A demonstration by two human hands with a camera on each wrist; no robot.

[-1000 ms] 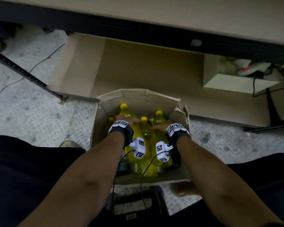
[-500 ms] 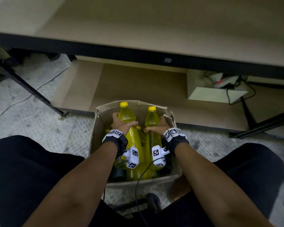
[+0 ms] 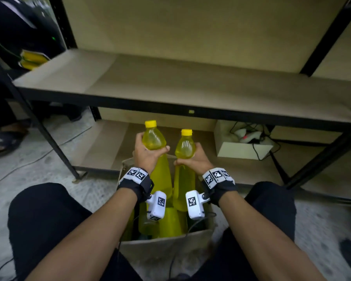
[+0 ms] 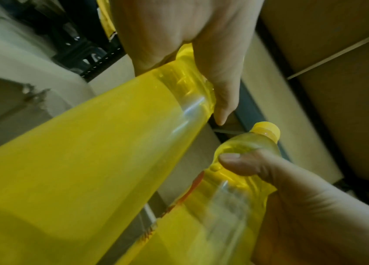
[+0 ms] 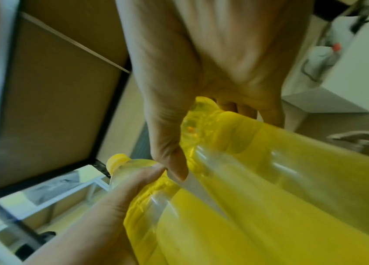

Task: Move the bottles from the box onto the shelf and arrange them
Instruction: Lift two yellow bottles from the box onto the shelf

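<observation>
My left hand grips the shoulder of a yellow bottle with a yellow cap, held upright above the cardboard box. Beside it my right hand grips a second yellow bottle the same way. Both bottles are lifted out of the box, just below the front edge of the brown shelf board. More yellow bottles stand in the box between my knees. In the left wrist view my left hand wraps its bottle; in the right wrist view my right hand wraps its bottle.
The shelf has black metal posts and a lower board holding a white box with cables. Yellow packages lie at the far left beyond the shelf. Another person's sandalled foot stands on the grey floor at left.
Both hands have raised their bottles out of the box toward the shelf's front edge. The head view has tilted up, so the middle shelf board now shows.
</observation>
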